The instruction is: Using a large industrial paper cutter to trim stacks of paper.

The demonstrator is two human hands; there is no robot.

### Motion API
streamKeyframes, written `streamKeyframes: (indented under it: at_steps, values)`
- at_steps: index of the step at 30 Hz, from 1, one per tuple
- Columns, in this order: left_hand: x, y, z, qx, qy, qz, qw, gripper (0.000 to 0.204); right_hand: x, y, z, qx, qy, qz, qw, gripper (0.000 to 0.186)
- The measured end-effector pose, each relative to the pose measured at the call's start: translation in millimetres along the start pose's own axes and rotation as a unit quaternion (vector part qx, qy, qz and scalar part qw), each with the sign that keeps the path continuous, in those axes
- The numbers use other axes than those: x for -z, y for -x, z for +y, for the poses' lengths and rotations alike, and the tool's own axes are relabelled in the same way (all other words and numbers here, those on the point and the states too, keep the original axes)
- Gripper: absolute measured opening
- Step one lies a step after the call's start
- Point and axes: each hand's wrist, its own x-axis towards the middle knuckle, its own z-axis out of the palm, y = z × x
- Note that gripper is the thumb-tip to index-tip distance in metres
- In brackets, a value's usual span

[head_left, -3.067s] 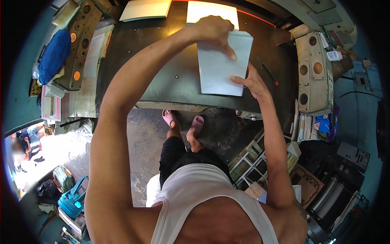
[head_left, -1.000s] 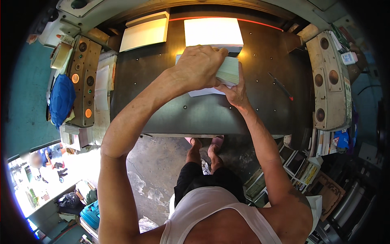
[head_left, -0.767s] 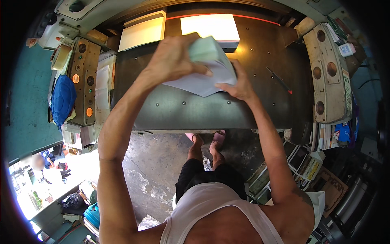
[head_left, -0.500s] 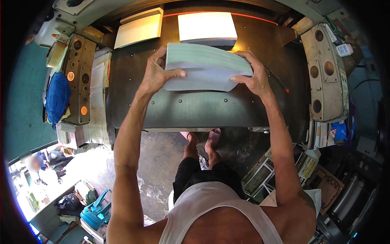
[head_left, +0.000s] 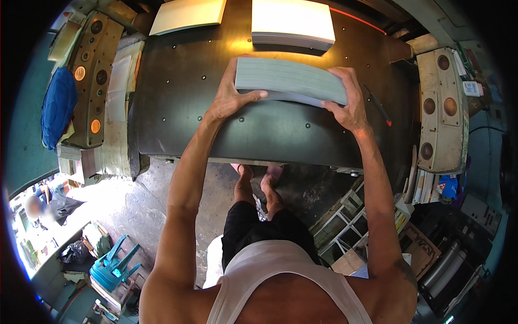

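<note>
We gripped a stack of pale paper between both hands, one at each end, over the middle of the dark tabletop. Our left hand closed on the left end, its thumb laid along the near side and most of its fingers hidden behind the paper. Our right hand clasped the right end, thumb in front and fingers curled over the far corner. The stack bowed, its layered greenish edge turned up toward us and its right end sloping lower; we could not tell whether its underside touched the tabletop.

Just beyond it, apart, sat a white pile, brightly lit, with a cream pile to its left. A slim dark tool with a red end lay to the right of our right hand. Pale panels with round holes flanked us, one on the left and one on the right.
</note>
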Motion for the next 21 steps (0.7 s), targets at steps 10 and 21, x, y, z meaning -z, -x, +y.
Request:
streamKeyframes:
  at_steps: [10, 21]
  values:
    - [-20, 0, 5, -0.001, 0.049, 0.032, 0.998, 0.072, 8, 2, -3, -0.013, 0.004, 0.012, 1.000, 0.056]
    - [-62, -13, 15, 0.337, 0.136, -0.120, 0.924, 0.064, 51, 32, 28, -0.460, -0.291, -0.147, 0.826, 0.041]
